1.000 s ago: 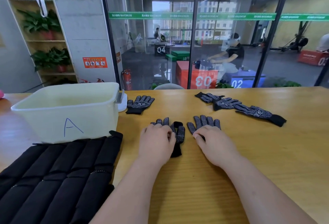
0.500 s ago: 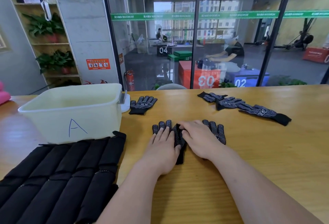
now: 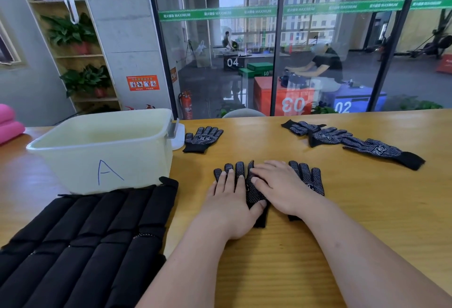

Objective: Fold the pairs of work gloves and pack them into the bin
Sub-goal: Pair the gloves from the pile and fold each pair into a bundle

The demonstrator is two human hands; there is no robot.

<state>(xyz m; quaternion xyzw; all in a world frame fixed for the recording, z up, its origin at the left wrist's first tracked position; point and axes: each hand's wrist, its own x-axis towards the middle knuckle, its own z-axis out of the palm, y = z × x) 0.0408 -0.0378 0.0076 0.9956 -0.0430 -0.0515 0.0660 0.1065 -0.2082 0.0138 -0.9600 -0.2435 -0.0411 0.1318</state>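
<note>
Straight, slightly spread fingers (image 3: 223,178) of the left hand (image 3: 230,202) are laid flat on the left glove (image 3: 255,194). The right hand (image 3: 281,187) is pressed flat, fingers close together, across the right glove (image 3: 309,176) — both are overlapped mid-tabletop (image 3: 367,222). The bin (image 3: 97,147) is set by the far left corner — a single glove (image 3: 201,139) lies just beside it, and loose gloves (image 3: 342,140) lie along the far edge.
</note>
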